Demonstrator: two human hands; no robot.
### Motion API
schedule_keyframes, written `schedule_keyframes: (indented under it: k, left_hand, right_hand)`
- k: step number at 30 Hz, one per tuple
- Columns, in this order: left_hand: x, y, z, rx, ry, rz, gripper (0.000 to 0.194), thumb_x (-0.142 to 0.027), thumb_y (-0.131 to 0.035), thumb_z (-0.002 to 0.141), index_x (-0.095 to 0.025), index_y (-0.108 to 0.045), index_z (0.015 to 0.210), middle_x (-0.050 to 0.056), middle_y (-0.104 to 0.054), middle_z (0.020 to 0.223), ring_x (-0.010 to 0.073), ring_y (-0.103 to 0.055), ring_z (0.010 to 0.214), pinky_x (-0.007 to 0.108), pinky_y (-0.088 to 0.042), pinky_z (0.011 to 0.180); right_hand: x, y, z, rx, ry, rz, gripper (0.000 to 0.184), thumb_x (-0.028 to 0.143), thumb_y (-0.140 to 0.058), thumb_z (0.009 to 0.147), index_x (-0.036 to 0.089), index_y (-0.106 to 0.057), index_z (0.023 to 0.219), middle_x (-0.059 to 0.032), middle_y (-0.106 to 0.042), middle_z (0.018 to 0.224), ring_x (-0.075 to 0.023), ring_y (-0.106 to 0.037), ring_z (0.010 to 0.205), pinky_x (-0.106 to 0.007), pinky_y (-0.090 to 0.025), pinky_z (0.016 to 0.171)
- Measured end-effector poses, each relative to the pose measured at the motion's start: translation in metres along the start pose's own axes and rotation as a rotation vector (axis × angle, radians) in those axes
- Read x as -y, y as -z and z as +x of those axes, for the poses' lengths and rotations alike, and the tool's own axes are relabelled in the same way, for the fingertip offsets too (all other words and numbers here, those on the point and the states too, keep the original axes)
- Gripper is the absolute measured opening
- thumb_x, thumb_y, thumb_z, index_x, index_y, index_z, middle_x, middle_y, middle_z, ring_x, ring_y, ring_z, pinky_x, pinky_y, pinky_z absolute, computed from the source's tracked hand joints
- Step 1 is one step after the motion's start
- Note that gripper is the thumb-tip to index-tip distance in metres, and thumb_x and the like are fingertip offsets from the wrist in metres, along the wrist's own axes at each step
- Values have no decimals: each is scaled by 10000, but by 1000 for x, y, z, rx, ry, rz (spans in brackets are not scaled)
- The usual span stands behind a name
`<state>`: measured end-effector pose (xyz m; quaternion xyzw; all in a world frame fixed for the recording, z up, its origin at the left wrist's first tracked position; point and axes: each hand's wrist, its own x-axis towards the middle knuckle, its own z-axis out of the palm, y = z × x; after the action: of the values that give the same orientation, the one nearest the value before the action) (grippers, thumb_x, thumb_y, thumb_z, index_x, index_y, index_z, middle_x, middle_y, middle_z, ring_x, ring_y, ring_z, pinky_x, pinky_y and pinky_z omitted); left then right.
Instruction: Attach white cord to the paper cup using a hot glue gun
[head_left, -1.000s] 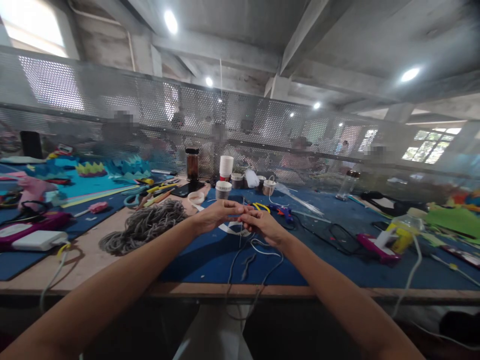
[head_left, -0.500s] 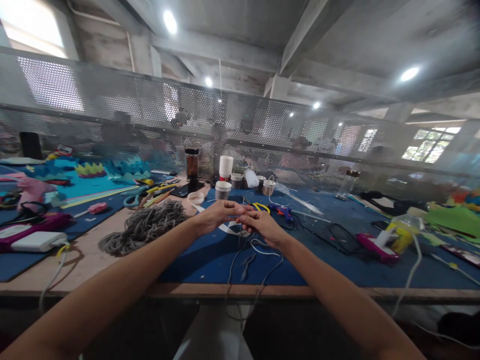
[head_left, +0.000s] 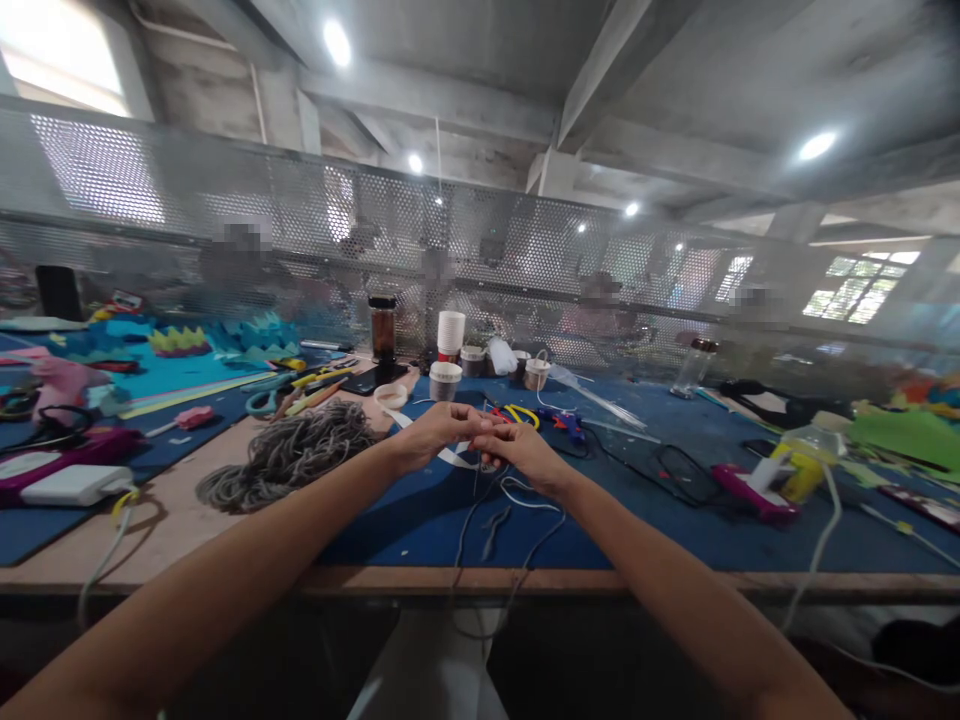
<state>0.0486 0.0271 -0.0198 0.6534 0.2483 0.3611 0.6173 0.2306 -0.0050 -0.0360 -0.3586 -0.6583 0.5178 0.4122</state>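
From where I stand, the tall jar (head_left: 382, 330) at the back of the bench has a dark lid and holds something reddish-brown. Beside it rises a nested stack of white cups (head_left: 451, 332). Nearer the hands sits a single paper cup (head_left: 445, 381), pale at the rim and greyish below; I can't make out what is in it. Behind and right of that are more small cups (head_left: 472, 360), and out of the rightmost cup (head_left: 537, 376) a pale cord seems to loop down to the bench. Farther right is a clear jar (head_left: 691, 370) with a dark top, and near the right end a clear container (head_left: 806, 470) shows yellow in its lower part, beside a magenta object (head_left: 754, 492).

Both forearms reach in from the near edge, and the hands meet over the blue mat (head_left: 379, 535), backs mostly up, wrists slightly bent. The left hand (head_left: 439, 432) and the right hand (head_left: 521, 450) touch at the fingertips, each pinching a thin strand (head_left: 475, 482) that juts above and below the fingers; its finer detail is too small to see. A grey cord (head_left: 461, 530) trails below them and over the bench edge, while a heap of grey yarn (head_left: 292, 455) lies just beyond the left forearm
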Motion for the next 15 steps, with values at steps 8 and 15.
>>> schedule_keyframes:
  k: [8,15]
  left_hand:
    - [-6,1,-2,23,51,-18,277,-392,-732,770,-140,-726,885,116,-715,1029,198,-627,935,305,-446,828]
    - [-4,0,-1,29,0,7,266,-356,-765,721,-112,-731,820,112,-744,889,178,-645,720,346,-463,784]
  right_hand:
    - [0,2,0,-13,-21,56,374,478,-754,737,116,-759,828,-9,-610,640,-62,-488,545,-202,-364,519]
    - [-1,1,1,1,6,16,396,489,-750,738,108,-766,848,-18,-612,638,-73,-489,544,-220,-380,529]
